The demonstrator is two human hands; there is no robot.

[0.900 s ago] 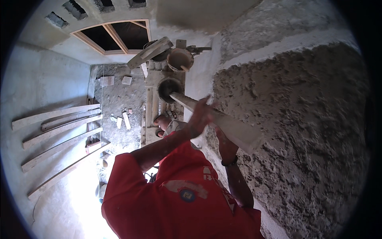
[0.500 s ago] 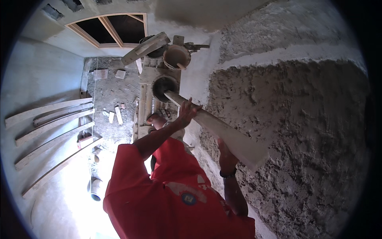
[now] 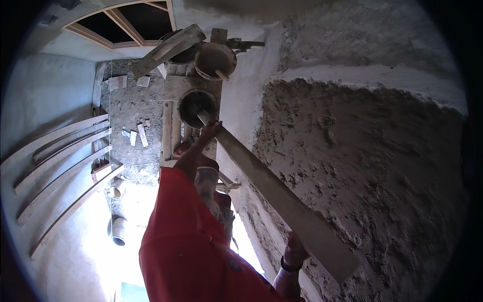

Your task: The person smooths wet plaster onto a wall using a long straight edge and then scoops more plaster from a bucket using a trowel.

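Observation:
A long, flat wooden straightedge board [image 3: 282,201] runs diagonally along the rough plastered wall [image 3: 352,166]. My left hand [image 3: 210,132] grips its narrower far end, just beside a dark round bucket [image 3: 198,108]. Lower down, my right hand [image 3: 295,250], with a dark bracelet at the wrist, holds the board's edge near its wide end; part of its fingers is hidden behind the wood. The board's far tip overlaps the bucket's opening in the view, and I cannot tell whether it touches the bucket.
A second bucket [image 3: 215,59] with a handle sticking out stands farther off, beside a tilted plank [image 3: 168,50]. Scaffold poles [image 3: 167,131] lie under the buckets. Several long boards [image 3: 60,141] line the left wall. Pieces of block [image 3: 142,136] lie on the ground below.
The board has slid down and toward the right, with both hands on it. My left hand now sits closer to its far tip. My body has turned, and the view has shifted.

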